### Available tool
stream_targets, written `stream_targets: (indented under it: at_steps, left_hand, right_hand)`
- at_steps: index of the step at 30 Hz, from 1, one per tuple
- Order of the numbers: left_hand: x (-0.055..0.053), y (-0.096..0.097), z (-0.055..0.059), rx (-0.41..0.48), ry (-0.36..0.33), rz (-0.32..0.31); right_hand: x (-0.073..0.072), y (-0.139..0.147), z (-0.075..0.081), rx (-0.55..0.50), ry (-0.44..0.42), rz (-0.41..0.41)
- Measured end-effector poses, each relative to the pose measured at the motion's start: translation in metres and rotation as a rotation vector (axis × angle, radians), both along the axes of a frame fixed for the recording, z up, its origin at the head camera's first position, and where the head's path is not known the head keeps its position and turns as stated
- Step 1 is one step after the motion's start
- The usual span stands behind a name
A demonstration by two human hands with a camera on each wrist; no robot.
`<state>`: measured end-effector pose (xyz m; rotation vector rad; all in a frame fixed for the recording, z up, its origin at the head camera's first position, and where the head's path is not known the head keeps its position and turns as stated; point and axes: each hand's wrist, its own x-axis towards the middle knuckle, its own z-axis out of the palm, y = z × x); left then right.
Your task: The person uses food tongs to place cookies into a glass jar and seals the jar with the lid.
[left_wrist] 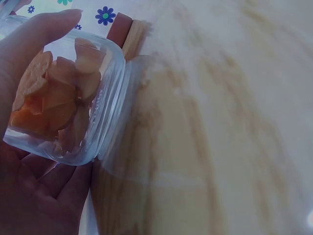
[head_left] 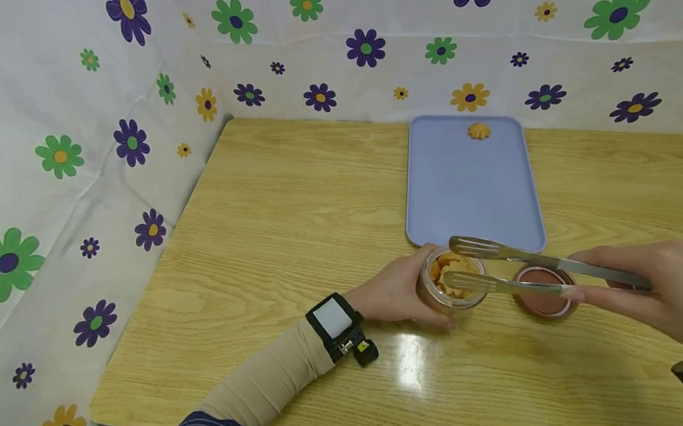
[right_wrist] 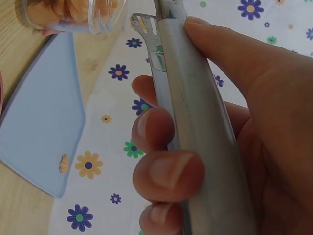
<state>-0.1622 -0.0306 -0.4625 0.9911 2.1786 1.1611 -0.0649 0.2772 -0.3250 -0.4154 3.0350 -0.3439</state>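
Note:
My left hand (head_left: 398, 290) grips a clear jar (head_left: 456, 305) from its left side, thumb and fingers curled round the wall. Through the jar's side in the left wrist view, several cookies (left_wrist: 58, 93) show. My right hand (head_left: 655, 295) holds metal tongs (head_left: 538, 258) by their arms, seen close up in the right wrist view. The slotted tips of the tongs stand apart over the jar's open mouth, with no cookie pinched between them. Just right of the jar lies a reddish-brown lid (head_left: 543, 294), partly hidden under the tongs.
A blue tray (head_left: 468, 183) lies beyond the jar, a single cookie (head_left: 479, 131) near its far edge. Behind the wooden table (head_left: 292, 197) hangs a white cloth (head_left: 304, 49) with printed flowers. Another such sheet lines the left side.

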Motion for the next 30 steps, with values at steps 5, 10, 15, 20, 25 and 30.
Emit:
stream_targets:
  at_steps: [5,10,15,20,25,30]
  left_hand:
    - [-0.001,-0.001,0.0,0.009,0.007,0.002]
    - [-0.001,-0.001,0.001,0.018,-0.002,0.006]
    - [0.001,-0.001,0.001,0.024,-0.003,0.003]
    - [0.001,-0.002,0.001,0.029,0.0,0.004]
    - [0.002,-0.003,0.003,0.022,0.003,0.004]
    - [0.002,-0.001,0.003,0.017,-0.001,-0.002]
  right_hand:
    - [-0.012,0.008,0.001,-0.088,0.116,-0.055]
    - [-0.043,0.015,0.004,-0.13,0.159,-0.101]
    - [-0.081,0.023,0.005,-0.131,0.132,-0.176]
    - [-0.122,0.033,0.0,-0.062,0.13,-0.197]
    - [-0.16,0.04,-0.015,-0.075,0.033,-0.273]
    - [-0.183,0.045,-0.036,-0.063,-0.08,-0.331]
